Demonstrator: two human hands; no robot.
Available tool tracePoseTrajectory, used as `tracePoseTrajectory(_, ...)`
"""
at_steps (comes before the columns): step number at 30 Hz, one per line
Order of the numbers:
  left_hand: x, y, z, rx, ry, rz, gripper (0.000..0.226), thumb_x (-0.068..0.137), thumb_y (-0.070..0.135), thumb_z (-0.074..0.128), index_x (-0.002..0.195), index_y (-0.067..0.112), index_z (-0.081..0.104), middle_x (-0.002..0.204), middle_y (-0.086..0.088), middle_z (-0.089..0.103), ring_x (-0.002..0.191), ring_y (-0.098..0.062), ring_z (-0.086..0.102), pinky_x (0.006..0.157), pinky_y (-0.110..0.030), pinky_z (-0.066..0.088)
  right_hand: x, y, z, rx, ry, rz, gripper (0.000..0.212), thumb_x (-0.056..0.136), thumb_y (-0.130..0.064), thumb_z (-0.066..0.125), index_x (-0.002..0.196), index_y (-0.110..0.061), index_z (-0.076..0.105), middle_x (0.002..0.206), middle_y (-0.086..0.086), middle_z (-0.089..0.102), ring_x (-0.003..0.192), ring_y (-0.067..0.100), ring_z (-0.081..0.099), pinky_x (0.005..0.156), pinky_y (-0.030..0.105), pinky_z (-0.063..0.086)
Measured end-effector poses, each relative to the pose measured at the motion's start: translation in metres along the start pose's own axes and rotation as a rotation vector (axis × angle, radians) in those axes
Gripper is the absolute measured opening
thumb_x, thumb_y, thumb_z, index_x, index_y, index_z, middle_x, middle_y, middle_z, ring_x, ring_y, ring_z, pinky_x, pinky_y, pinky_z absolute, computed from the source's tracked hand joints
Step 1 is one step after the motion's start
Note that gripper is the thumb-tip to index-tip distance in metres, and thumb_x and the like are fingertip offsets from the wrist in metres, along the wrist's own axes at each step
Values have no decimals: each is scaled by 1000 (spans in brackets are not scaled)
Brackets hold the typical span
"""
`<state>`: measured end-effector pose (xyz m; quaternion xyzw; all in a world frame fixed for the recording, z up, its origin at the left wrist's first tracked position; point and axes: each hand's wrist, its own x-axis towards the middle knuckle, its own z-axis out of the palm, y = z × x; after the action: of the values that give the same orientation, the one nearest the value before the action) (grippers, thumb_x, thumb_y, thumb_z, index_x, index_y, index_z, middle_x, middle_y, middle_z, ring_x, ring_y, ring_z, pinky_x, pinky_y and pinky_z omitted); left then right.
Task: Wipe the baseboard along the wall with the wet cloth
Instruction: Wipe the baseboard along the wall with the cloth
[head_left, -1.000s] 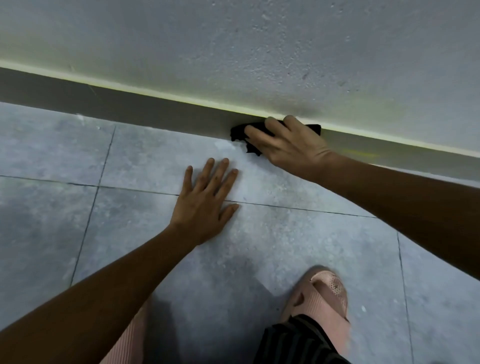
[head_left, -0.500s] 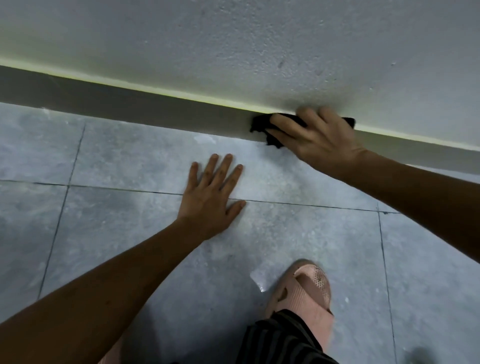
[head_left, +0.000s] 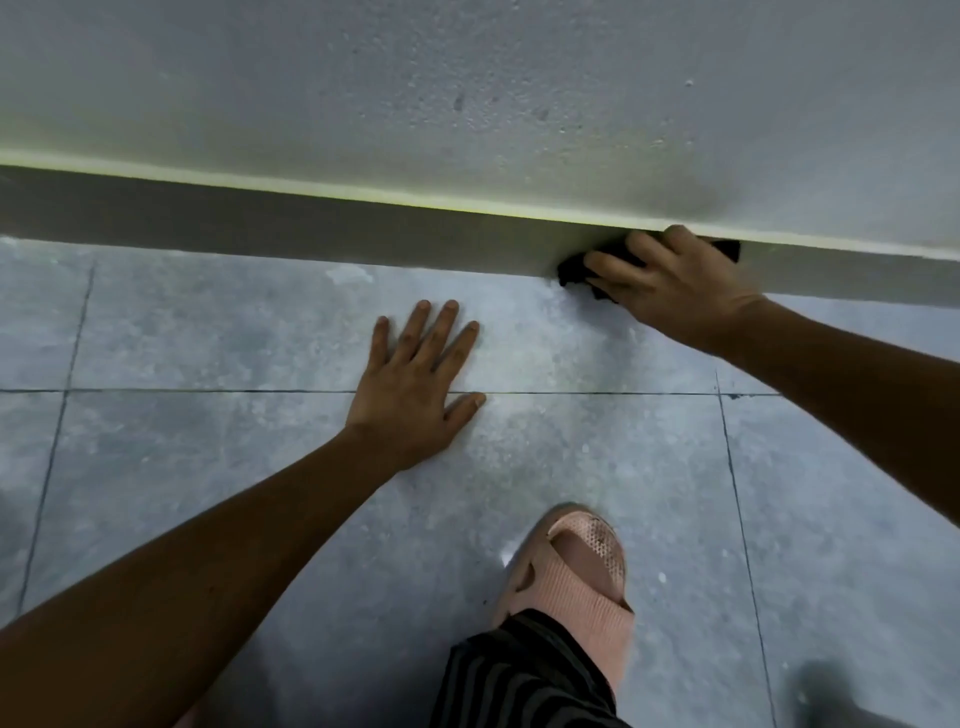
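A dark grey baseboard (head_left: 311, 228) runs along the foot of the rough pale wall, from the left edge to the right edge. My right hand (head_left: 670, 283) presses a black cloth (head_left: 574, 270) flat against the baseboard at the upper right; most of the cloth is hidden under the fingers, with dark corners showing on both sides. My left hand (head_left: 415, 395) lies flat on the tiled floor with fingers spread, a little left of and nearer than the cloth, holding nothing.
Grey floor tiles (head_left: 208, 338) with dark grout lines fill the lower view. My foot in a pink slipper (head_left: 576, 571) stands at bottom centre, with a striped trouser leg (head_left: 519, 680) beside it. A pale strip (head_left: 260, 179) edges the baseboard's top.
My right hand has slid the cloth to the right along the baseboard. My left hand has stayed planted on the floor.
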<state>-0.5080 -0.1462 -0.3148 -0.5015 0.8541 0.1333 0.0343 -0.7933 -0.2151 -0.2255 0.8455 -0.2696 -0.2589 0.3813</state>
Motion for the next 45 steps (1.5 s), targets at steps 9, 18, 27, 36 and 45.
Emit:
tracePoseTrajectory(9,-1,5,5,4,50,-31,76,87,62,11,152,26,0,161,-2,-6,147,-24,-9,117,-51,-5,74,-6,-45,2,298,72,40,78,-28,64,117,-31,68,131,-12,56,92,23,35,62,29,37)
tracePoseTrajectory(18,1,6,-3,15,13,-34,77,85,63,5,151,26,-4,161,-3,-10,147,-25,-11,117,-52,-4,53,-9,-16,-69,127,-44,22,80,-30,62,97,-35,75,134,-15,52,98,22,31,71,31,25)
tracePoseTrajectory(27,6,-5,-10,31,1,-28,78,84,66,2,150,27,-10,160,-3,-14,146,-25,-15,117,-51,-5,35,23,-15,-77,199,37,44,76,-32,68,120,-37,66,134,-16,54,95,17,47,67,27,37)
tracePoseTrajectory(36,3,-1,1,-33,36,-42,79,86,66,12,152,26,1,161,-4,-4,148,-26,-6,117,-52,-1,78,-1,-33,-70,194,-72,42,78,-31,68,120,-35,67,141,-13,48,101,23,35,71,31,29)
tracePoseTrajectory(45,10,17,-5,-101,85,0,76,87,59,15,152,19,9,161,-9,2,147,-25,-4,117,-48,-3,18,-3,1,55,37,-9,39,73,-21,73,112,-23,72,127,-9,60,92,23,45,69,33,27)
